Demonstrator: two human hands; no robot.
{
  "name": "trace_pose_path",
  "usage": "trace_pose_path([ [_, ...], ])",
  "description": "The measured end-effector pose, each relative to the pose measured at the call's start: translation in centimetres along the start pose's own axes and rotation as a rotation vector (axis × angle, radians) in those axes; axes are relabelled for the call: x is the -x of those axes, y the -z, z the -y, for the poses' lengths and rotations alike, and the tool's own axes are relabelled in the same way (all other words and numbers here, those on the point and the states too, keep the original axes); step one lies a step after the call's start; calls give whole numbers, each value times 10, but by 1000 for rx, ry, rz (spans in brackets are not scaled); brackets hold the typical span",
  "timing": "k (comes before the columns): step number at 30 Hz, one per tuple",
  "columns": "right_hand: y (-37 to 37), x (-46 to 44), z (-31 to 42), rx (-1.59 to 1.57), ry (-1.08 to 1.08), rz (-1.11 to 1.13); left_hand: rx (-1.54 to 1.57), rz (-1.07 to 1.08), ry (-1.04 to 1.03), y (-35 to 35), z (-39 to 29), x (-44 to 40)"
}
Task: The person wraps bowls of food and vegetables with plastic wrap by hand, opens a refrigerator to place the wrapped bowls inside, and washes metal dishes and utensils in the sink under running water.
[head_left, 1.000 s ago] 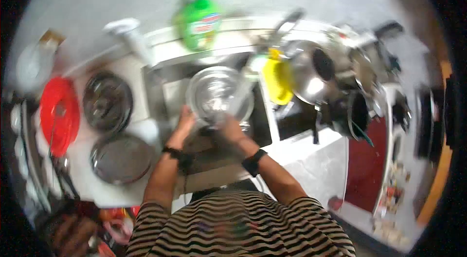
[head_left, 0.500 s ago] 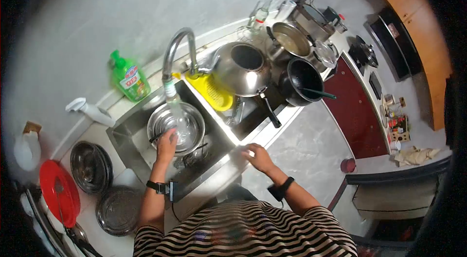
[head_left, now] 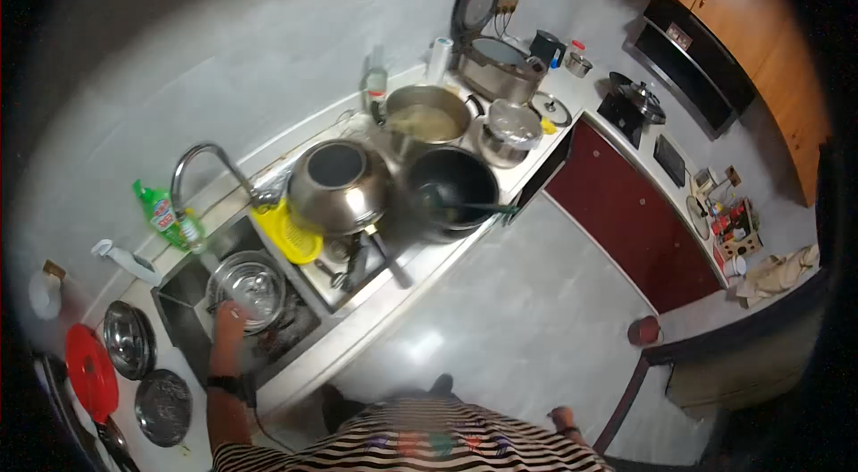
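Observation:
A round metal pot (head_left: 277,293) sits in the left sink basin (head_left: 304,329), below the curved faucet (head_left: 210,148), and water is in it. My left hand (head_left: 231,320) is at the pot's near left rim, with its fingers closed on the edge; the grip is slightly blurred. Low beside my striped shirt, away from the sink, is my right hand (head_left: 565,421). It touches nothing that I can see, and its fingers are too small and blurred to read.
An upturned wok (head_left: 304,195) and a yellow drainer (head_left: 290,240) stand over the right basin. Beside them are a black pot (head_left: 429,181), a steel pot (head_left: 447,101) and an open rice cooker (head_left: 500,70). Bowls (head_left: 125,338) and a red basin (head_left: 76,374) lie left.
The view has swung to the right. My right hand has left the counter edge and dropped beside my body. My left hand stays at the pot in the sink.

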State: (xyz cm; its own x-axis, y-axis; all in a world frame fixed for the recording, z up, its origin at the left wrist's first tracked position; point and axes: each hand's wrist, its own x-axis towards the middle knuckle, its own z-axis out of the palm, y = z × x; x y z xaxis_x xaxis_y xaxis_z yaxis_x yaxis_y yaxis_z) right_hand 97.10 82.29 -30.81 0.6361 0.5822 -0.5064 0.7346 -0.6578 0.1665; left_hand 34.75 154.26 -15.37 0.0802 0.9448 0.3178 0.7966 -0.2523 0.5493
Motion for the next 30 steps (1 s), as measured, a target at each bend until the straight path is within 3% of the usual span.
trace_pose_path([
  [1,41,-13,12,71,-227,408,-56,194,82,20,-36,2],
  [2,42,-22,-1,-22,-203,380,-117,396,166,47,-84,7],
  [5,70,-53,-19,-353,-244,217,-137,221,178,23,-153,55],
  [7,103,-94,-31,-495,-262,67,-304,376,44,-3,-197,81],
  [9,144,-148,-36,-566,-223,-42,-279,525,106,-44,-228,111],
  [11,181,-216,-44,-686,-178,-154,-287,659,-156,-64,-294,127],
  [13,231,-279,-45,-782,-100,-305,-212,869,-114,-98,-323,141],
  [16,334,-335,-35,-1047,30,-439,-355,978,-636,-182,-313,162],
  [19,400,-383,-46,-1105,118,-434,-181,1341,-612,-235,-342,143],
  [22,431,-414,-83,-1091,41,-313,36,1556,-214,-277,-364,129],
  [25,414,-468,-152,-1304,40,-275,177,1597,275,-309,-398,113],
  [26,420,-472,-162,-1324,-55,-207,209,1576,412,-318,-413,108],
  [30,439,-529,-200,-1427,-53,-110,318,1430,656,-361,-468,92],
])
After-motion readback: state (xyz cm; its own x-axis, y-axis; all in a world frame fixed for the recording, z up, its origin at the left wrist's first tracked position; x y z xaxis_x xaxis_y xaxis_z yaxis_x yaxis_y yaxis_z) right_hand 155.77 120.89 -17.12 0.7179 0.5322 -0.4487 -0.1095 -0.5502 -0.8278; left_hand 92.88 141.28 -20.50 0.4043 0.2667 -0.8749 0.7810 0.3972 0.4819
